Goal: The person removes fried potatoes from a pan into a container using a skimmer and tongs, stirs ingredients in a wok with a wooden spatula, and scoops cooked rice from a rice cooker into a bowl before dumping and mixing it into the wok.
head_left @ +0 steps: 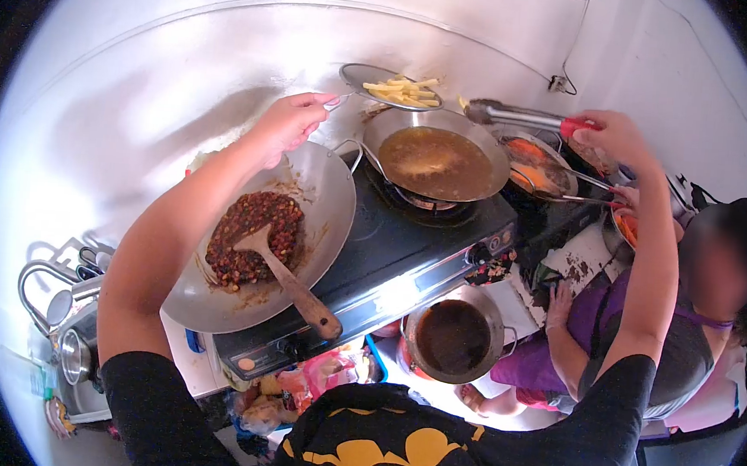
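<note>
My left hand (294, 124) is closed on the handle of a wire strainer (350, 75), raised over the far edge of a pan of oil (502, 160). Cut fries (401, 90) lie in the strainer. In my right hand (610, 135) are metal tongs (524, 116) with red grips, pointing left above the same pan. A pale yellow piece shows at their tips; I cannot tell whether it is gripped. Below my left forearm, a large wok (333, 195) holds a dark red-brown mix of small pieces (244, 224), with a wooden spatula (288, 283) resting in it.
Both big pans sit on a black gas stove (372, 259). At right, a co-worker's hand (627, 200) holds tongs over a pan of orange pieces (530, 162). A pot of dark liquid (452, 341) stands below the stove's front. Metal pots (76, 355) are at left.
</note>
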`<state>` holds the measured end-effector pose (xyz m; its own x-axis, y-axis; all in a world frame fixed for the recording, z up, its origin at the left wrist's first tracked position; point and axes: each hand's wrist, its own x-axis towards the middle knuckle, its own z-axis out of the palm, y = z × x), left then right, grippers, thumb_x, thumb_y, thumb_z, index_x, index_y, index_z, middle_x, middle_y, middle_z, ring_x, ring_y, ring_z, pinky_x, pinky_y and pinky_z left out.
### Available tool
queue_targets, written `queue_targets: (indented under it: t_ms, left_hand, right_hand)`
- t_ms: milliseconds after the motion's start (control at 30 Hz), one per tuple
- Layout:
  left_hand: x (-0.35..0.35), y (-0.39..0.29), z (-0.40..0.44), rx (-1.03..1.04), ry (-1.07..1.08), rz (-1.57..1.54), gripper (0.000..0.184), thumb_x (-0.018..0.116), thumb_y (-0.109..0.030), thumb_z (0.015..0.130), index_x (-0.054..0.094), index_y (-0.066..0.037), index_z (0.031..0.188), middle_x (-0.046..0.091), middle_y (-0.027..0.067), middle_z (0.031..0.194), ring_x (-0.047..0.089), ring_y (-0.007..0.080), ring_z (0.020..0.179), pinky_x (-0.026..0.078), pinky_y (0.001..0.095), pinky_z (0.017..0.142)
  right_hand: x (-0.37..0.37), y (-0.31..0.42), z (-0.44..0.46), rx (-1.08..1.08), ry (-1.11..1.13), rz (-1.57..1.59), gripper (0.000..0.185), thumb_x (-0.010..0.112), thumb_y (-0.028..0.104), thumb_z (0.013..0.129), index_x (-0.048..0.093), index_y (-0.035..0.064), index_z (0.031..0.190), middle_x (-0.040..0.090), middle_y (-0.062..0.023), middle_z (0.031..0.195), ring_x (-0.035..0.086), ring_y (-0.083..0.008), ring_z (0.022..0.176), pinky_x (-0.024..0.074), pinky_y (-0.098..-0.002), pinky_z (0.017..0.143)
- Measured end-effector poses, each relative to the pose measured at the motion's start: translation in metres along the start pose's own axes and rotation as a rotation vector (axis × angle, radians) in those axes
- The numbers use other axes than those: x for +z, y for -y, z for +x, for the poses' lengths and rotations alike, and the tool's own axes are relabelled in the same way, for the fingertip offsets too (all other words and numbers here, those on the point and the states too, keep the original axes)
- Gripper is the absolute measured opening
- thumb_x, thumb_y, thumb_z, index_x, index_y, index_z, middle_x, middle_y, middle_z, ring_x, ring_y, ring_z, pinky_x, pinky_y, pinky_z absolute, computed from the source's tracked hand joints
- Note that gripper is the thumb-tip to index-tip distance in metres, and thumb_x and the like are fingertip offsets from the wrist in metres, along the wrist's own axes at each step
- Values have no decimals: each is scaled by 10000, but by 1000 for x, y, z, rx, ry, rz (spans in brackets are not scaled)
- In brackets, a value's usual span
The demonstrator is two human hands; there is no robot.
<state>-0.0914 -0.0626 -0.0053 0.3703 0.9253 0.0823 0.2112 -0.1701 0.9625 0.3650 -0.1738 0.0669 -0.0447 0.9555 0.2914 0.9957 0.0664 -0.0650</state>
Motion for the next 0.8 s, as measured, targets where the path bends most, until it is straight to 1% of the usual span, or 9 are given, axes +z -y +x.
queue_targets:
  t_ms: [67,100,200,300,400,500,600,700,800]
  left_hand:
    - [2,1,-2,-11,13,-11,441,543,-130,797,552,-55,1232,418,-66,644,302,12,488,203,183,409]
    - [5,1,-3,8,25,-15,441,545,-132,798,553,-55,1232,417,-66,643,302,12,488,203,182,410]
    - [16,0,-4,44,51,-37,441,554,-138,801,552,-54,1234,416,-66,640,302,13,488,204,179,409]
    - [25,0,-1,45,72,-87,441,564,-143,807,548,-52,1238,413,-67,638,301,13,486,204,176,403]
    - [30,2,0,57,87,-145,439,572,-146,811,546,-53,1240,410,-68,637,298,14,482,203,177,397]
    - [30,0,-1,61,72,-156,434,575,-147,813,549,-58,1237,408,-69,634,295,13,478,204,179,395]
    - [26,0,2,74,59,-141,428,574,-146,812,553,-62,1231,407,-72,631,292,11,475,203,178,396]
    - [25,-4,-1,63,32,-131,427,567,-140,811,552,-62,1231,407,-75,627,291,10,472,203,177,398]
    - [25,-9,-5,62,29,-114,433,560,-136,809,546,-61,1236,406,-76,621,291,9,469,202,177,399]
  right_hand:
    - [-18,3,-1,-59,-55,3,434,646,395,785,643,100,1103,673,-131,878,627,-260,801,476,-366,739]
    - [-25,10,-2,-25,-24,90,470,629,441,807,635,81,1108,663,-112,848,605,-223,758,470,-352,712]
    - [-31,27,3,-55,-65,160,479,608,456,828,629,69,1109,658,-102,867,592,-210,766,465,-341,715]
    - [-32,45,0,-132,-88,114,491,601,458,835,616,62,1125,662,-115,928,606,-224,827,465,-340,751]
    - [-36,40,-9,-146,-190,133,489,601,448,834,607,64,1137,664,-128,980,614,-241,896,464,-345,797]
    - [-42,31,-26,33,-321,149,478,604,435,830,608,73,1143,664,-132,1007,618,-251,929,463,-354,826]
    - [-41,2,-34,102,-273,75,464,604,419,829,601,96,1163,662,-125,1036,621,-268,955,465,-362,842]
    - [-24,6,-43,100,-154,-108,444,617,385,811,597,116,1164,654,-128,1058,614,-306,986,474,-383,841]
    - [9,23,-41,64,-25,-261,421,639,316,801,578,137,1176,633,-140,1058,605,-312,960,471,-384,805]
